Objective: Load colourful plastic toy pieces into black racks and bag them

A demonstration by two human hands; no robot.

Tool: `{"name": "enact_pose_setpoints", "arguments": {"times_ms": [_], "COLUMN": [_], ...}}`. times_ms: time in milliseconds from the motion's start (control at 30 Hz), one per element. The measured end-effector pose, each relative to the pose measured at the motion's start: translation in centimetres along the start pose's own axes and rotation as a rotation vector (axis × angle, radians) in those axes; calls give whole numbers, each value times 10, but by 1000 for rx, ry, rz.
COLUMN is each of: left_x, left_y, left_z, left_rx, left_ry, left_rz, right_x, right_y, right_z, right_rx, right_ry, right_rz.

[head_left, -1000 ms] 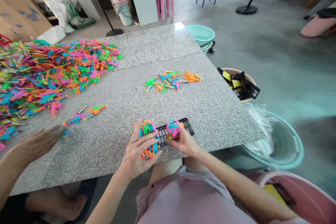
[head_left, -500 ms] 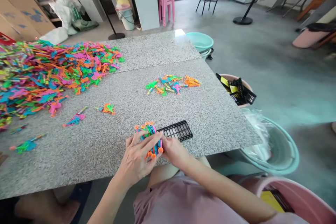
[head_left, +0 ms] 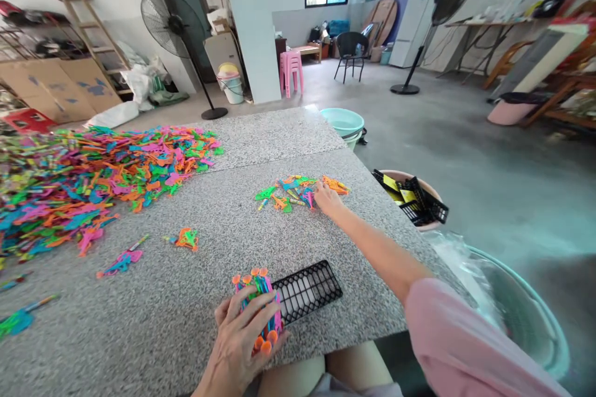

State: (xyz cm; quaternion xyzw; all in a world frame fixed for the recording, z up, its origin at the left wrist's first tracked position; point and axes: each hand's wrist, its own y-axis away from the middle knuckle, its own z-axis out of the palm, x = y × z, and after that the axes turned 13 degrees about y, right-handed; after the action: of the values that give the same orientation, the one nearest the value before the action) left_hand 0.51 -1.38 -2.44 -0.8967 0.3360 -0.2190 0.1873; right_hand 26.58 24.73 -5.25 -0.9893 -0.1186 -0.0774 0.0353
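Observation:
My left hand [head_left: 242, 329] is curled over a packed row of colourful plastic toy dart guns [head_left: 269, 322] with orange suction-cup tips along both ends. The row sits at the left end of a black mesh plastic basket [head_left: 310, 291], whose right part shows its bare grid. At arm's length, my right hand [head_left: 327, 196] is at the right side of a small pile of loose toy guns and darts [head_left: 293, 189]. Its fingers are bent down and together among an orange and a pink piece; what they pinch is hidden.
A large heap of toy pieces [head_left: 116, 167] covers the left of the speckled stone table [head_left: 209, 316]. A few toy sets [head_left: 186, 239] lie apart nearer. Off the right edge stand a tub of black baskets [head_left: 414, 198] and a green tub [head_left: 526, 322] with clear plastic bags.
My right hand has left the basket and stretched forward to the small pile. My left hand stays on the row of toy guns. The view has tilted up, showing more of the room.

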Motion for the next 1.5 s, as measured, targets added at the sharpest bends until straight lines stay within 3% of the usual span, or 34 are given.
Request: {"name": "enact_pose_setpoints", "arguments": {"times_ms": [67,167,267,433,533,633,700,767,900,1000,1167,1267,1367,1500], "left_x": [2,6,6,1,0,1,2,3,0,-3,-4,-3,-2,0], "left_y": [0,0,-2,-5,-6,-8,-10,-10,-9,-8,-10,-11,-11,-11], "left_z": [-1,-2,-3,-5,-6,-6,-5,-5,-7,-10,-12,-12,-12,-12], "left_rx": [10,20,-25,-30,-34,-25,-8,-2,-46,-57,-56,-54,-62,-62], "left_ry": [-1,53,181,253,246,246,248,244,255,290,311,309,303,302], "left_rz": [-8,-56,-86,-67,-70,-81,-76,-74,-96,-104,-114,-103,-103,-107], "right_x": [2,5,6,-4,-7,-14,-22,-29,-31,-31,-64,-95,-118,-131], "right_y": [-5,11,49,129,155,156,146,132,107,107,139,151,150,144], "right_z": [5,11,14,23,30,31,26,20,6,1,2,3,1,1], "right_rx": [0,-7,20,70,139,135,48,-70,-264,-338,-557,-576,-501,-303], "right_ry": [-7,-26,-94,-236,-349,-415,-389,-350,-359,-500,-1316,-1582,-1561,-1235], "right_rz": [-32,-41,-72,-370,-259,55,233,326,301,269,220,188,147,31]}}
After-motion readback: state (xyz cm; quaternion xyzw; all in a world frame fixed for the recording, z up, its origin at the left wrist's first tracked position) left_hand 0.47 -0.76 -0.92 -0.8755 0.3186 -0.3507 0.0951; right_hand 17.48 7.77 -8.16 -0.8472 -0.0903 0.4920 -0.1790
